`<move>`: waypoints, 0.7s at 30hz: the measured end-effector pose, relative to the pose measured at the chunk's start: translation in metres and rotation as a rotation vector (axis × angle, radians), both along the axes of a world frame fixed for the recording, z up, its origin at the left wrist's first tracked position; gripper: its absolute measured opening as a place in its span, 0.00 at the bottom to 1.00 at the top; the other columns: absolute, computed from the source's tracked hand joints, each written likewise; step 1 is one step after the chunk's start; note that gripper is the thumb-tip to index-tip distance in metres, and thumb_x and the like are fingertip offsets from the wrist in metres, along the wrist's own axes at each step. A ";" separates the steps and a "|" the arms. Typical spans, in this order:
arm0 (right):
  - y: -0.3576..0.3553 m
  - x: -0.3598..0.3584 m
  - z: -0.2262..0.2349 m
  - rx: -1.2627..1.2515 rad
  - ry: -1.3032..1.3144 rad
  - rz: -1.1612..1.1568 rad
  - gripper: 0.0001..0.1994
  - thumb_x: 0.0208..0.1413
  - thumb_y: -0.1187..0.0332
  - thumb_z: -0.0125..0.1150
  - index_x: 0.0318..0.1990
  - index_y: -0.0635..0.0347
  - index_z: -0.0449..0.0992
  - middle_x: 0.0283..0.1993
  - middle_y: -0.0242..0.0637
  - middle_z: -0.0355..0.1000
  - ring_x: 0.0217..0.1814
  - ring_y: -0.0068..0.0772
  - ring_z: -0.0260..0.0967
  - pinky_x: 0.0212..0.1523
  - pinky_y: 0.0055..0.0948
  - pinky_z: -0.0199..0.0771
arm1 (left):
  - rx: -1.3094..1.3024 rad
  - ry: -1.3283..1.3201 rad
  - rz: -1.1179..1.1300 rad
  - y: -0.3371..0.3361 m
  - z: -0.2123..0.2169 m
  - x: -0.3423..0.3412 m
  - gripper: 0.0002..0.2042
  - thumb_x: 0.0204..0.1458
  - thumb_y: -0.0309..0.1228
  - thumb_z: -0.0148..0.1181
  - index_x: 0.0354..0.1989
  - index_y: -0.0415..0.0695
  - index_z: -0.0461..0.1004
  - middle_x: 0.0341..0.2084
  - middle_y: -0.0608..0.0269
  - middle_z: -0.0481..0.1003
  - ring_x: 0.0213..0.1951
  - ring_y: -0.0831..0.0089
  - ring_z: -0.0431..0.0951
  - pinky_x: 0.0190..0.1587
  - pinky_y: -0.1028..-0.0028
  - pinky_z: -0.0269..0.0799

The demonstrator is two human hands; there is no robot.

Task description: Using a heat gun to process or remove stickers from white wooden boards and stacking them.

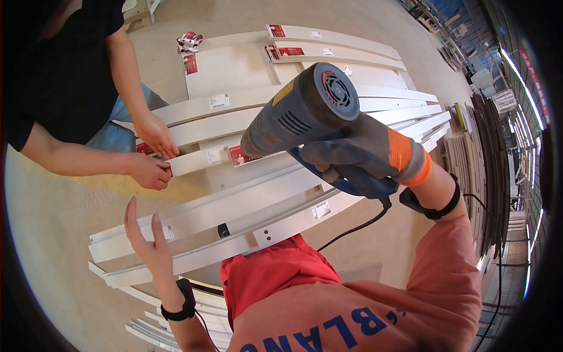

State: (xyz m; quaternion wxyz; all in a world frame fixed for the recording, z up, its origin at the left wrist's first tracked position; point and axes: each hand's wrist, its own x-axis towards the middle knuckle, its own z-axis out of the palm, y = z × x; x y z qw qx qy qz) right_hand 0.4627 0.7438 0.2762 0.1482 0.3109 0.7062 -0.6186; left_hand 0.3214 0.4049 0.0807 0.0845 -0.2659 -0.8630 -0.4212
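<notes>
Mid-frame, our right hand (358, 155) clenched the heat gun (287, 114), its nozzle (248, 145) by the label (237, 156); our left hand (151, 243), lower left, was spread, empty. Overlong heat could have scorched the label or the co-worker's hand (149, 172), left of centre.

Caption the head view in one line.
Gloved right hand holds a heat gun over white boards; bare left hand open; another person's hands nearby.

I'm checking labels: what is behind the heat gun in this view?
White strips and a red label show around the heat gun, held in the right hand; whatever lies directly behind its body is covered from sight.
</notes>
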 end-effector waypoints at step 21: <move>0.029 0.027 0.011 0.149 0.203 0.277 0.14 0.49 0.82 0.62 0.44 0.63 0.74 0.33 0.37 0.70 0.28 0.30 0.71 0.31 0.29 0.73 | 0.056 -0.275 -0.064 0.035 0.006 0.029 0.18 0.58 0.26 0.53 0.57 0.37 0.67 0.52 0.51 0.72 0.56 0.58 0.70 0.61 0.63 0.60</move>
